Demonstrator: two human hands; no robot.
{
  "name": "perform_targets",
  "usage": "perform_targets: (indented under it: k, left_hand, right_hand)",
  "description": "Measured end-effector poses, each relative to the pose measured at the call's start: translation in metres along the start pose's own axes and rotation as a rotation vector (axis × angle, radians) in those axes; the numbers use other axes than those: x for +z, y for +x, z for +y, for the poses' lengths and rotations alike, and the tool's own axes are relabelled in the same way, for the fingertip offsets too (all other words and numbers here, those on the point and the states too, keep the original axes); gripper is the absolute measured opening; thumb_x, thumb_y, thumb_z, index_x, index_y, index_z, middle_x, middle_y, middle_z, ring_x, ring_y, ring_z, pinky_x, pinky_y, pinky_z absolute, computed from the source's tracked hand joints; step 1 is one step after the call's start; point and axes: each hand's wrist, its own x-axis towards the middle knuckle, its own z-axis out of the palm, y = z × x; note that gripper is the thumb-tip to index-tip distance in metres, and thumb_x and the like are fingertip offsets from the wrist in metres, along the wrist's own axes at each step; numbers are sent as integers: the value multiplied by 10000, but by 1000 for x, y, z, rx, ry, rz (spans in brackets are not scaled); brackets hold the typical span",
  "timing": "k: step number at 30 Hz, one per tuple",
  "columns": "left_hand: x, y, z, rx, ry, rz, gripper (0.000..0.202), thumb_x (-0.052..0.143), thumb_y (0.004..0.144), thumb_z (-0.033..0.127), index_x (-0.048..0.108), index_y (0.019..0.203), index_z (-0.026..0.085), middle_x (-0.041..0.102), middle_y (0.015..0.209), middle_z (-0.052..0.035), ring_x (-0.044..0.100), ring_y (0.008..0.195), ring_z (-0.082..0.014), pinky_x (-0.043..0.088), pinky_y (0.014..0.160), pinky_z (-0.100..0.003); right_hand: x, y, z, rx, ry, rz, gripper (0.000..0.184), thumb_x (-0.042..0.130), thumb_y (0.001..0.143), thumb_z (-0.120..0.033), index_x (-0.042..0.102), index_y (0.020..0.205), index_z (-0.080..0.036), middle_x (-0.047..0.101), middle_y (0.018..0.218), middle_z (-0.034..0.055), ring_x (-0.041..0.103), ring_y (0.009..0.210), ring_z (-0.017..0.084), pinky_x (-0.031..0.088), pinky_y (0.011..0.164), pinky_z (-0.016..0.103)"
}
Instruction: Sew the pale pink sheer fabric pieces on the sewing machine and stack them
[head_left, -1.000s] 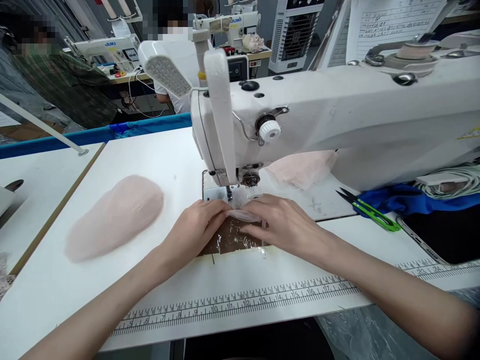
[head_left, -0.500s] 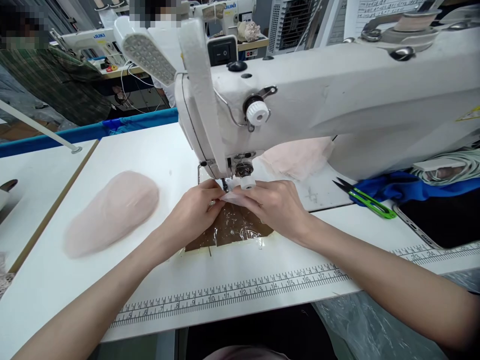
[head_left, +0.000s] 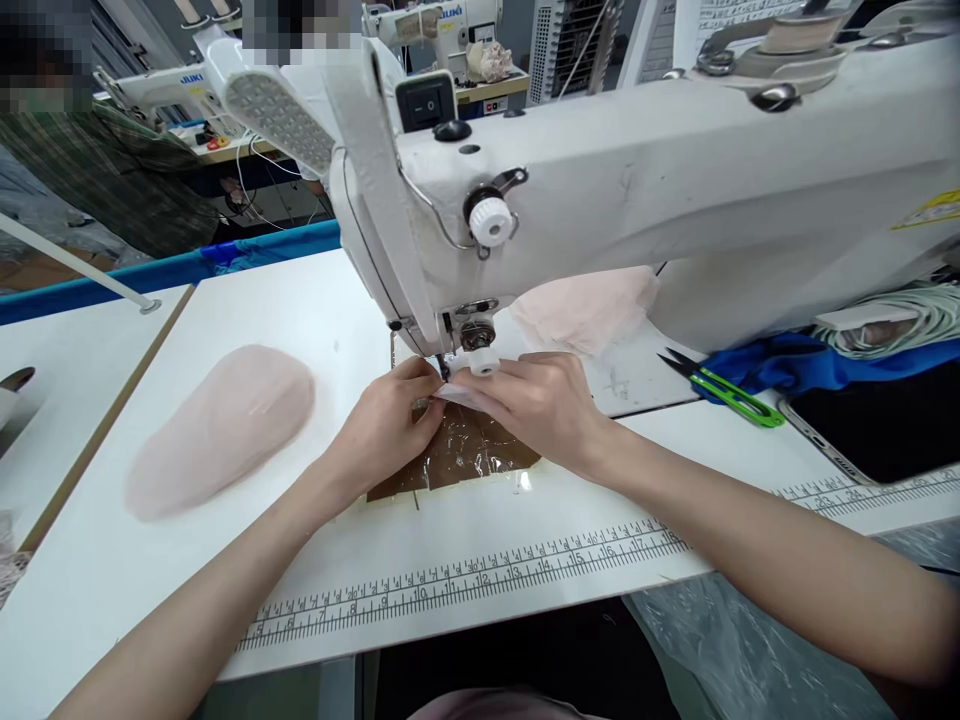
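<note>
A small piece of pale sheer fabric (head_left: 459,396) lies right under the needle area of the white sewing machine (head_left: 600,190). My left hand (head_left: 394,415) pinches its left end, thumb and fingers pressed together beside the presser foot (head_left: 443,368). On the other side my right hand (head_left: 544,405) is closed on the fabric, its fingers close to the foot. Beneath both hands is a brown patch covered with shiny clear tape (head_left: 476,450). The fingertips partly hide the fabric's edges.
Pale pink fabric pieces lie at left (head_left: 225,430) and behind the needle (head_left: 589,305). To the right are green thread snips (head_left: 731,392), a blue cloth (head_left: 780,365) and a phone (head_left: 885,425). A printed ruler (head_left: 450,590) follows the front edge. A person (head_left: 112,170) is beyond.
The whole view has shifted slightly, with the machine appearing a little further left. Both hands keep their hold on the fabric at the presser foot, with hardly any movement.
</note>
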Motion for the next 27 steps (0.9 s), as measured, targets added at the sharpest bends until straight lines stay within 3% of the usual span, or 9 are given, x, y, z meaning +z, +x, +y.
perform_targets:
  k: [6,12,17,21,24,27]
  left_hand:
    - [-10,0,-1,-31,-209,-97,353,408,953,308,696,785,192,614,938,-41,597,845,-160,473,747,-307]
    - [-7,-7,-2,20,-198,-84,393,396,964,297,697,739,182,612,946,-48,582,807,-145,484,726,-306]
    - [7,-25,-2,246,102,45,303,432,955,237,719,880,178,622,1034,-95,561,941,-197,486,809,-363]
    - [14,-38,6,348,460,166,245,519,915,188,668,1110,204,675,1103,-78,545,1036,-251,436,846,-409]
    - [14,-43,11,369,581,173,270,551,908,181,636,1164,193,678,1182,-62,564,1071,-243,403,871,-408]
    - [13,-44,12,361,610,139,268,526,928,179,628,1176,172,667,1214,-86,577,1127,-241,388,878,-409]
  right_hand:
    - [2,-1,0,64,7,-99,418,419,998,-425,717,794,-213,586,498,-49,456,435,63,249,459,240]
    - [-1,-3,-4,114,71,-185,461,396,1000,-454,720,791,-202,638,547,-26,520,478,80,269,480,244]
    - [-11,-7,-6,22,82,-285,367,491,973,-349,695,711,-194,633,565,-25,504,500,97,293,501,266]
    - [-16,-9,-7,-107,47,-330,234,566,903,-175,685,703,-182,696,718,17,570,708,157,377,616,295]
    - [-15,-11,-8,-172,31,-330,219,552,871,-73,676,720,-170,725,837,32,592,848,181,407,746,325]
    - [-13,-13,-9,-197,41,-343,256,506,875,-18,682,757,-164,727,822,28,601,877,177,409,776,322]
